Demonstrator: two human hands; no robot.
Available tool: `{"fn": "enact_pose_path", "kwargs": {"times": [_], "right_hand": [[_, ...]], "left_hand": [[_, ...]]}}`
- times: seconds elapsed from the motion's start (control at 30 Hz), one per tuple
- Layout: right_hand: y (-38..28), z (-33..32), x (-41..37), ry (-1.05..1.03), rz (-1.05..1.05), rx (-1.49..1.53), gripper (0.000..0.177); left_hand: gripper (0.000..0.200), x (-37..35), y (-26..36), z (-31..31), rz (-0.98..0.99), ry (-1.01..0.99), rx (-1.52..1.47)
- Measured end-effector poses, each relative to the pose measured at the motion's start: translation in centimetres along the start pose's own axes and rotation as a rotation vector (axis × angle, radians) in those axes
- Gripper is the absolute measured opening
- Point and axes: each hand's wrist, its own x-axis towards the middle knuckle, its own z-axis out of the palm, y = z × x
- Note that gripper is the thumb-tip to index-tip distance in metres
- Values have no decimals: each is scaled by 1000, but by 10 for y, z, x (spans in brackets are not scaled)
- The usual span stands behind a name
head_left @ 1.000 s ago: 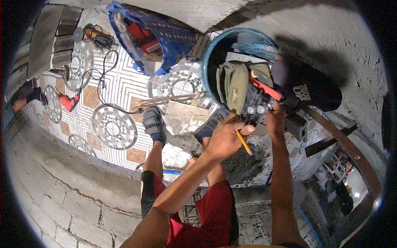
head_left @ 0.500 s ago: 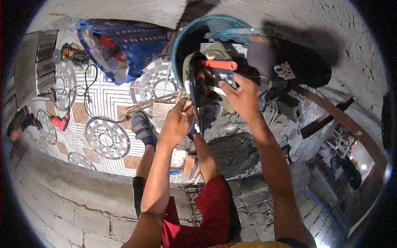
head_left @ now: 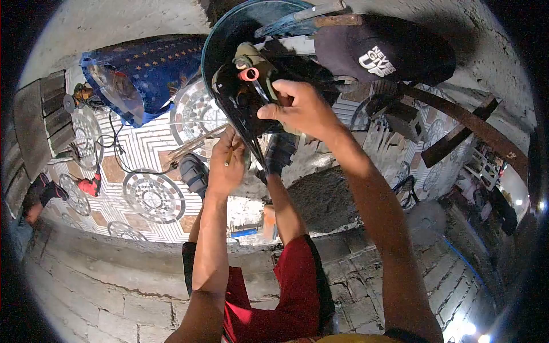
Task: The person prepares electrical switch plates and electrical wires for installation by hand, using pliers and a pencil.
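Observation:
A dark tool bag (head_left: 243, 106) stands against the teal tub (head_left: 210, 57), with an orange-red tubular handle (head_left: 248, 75) upright in its opening. My left hand (head_left: 227, 163) is closed at the bag's left edge, with a small thin stick (head_left: 228, 158) between its fingers. Over the right side of the bag, my right hand (head_left: 303, 111) has thumb and forefinger apart, with nothing visible between them. Its other fingers are partly hidden.
A black cap (head_left: 400, 51) and wooden-handled tools (head_left: 337, 20) lie across the tub. Dark sand (head_left: 323, 200) is heaped near my feet. A blue bag (head_left: 154, 71) stands left, beside a cord (head_left: 117, 151). Rusty metal bars (head_left: 469, 120) lie right.
My right hand has moved left and down, its fingers now apart. The orange-red handle has turned from lying sideways to pointing up. My left hand stays by the bag; the view has shifted.

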Motion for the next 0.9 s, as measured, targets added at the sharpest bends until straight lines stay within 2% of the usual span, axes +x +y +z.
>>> {"fn": "enact_pose_path", "kwargs": {"times": [0.07,0.13,0.17,0.23,0.27,0.33,0.37,0.43,0.53,0.73,0.8,0.87,0.9], "right_hand": [[10,-17,5,-57,2,48,32],[15,-35,8,-142,19,27,36],[17,-40,10,-129,42,19,40],[22,-37,4,51,110,-40,39],[23,-33,1,46,109,-39,39],[28,-24,-5,189,-25,-97,38],[24,-28,-9,202,123,-127,32],[15,-38,-14,213,114,-122,36],[24,-37,-21,176,104,-116,35],[8,-25,-25,186,177,-120,36],[6,-18,-27,192,171,-101,35],[4,-14,-30,196,162,-78,34],[4,-11,-31,191,137,-79,33]], "left_hand": [[35,0,-7,-3,25,17,-48],[32,-1,-2,-9,-103,11,2],[32,-1,0,-10,-105,11,5],[27,2,3,-7,-13,11,-49],[27,2,8,-3,-15,16,-49],[24,2,18,4,4,122,-142],[24,1,12,-1,0,130,-136],[19,-2,-11,-8,29,165,-15],[14,-3,-8,-12,0,109,10],[19,0,-20,-16,-14,139,-46],[21,-1,-5,-17,-43,171,-81],[25,-1,18,-29,-202,152,-142],[28,2,19,-37,-167,185,-50]]}}
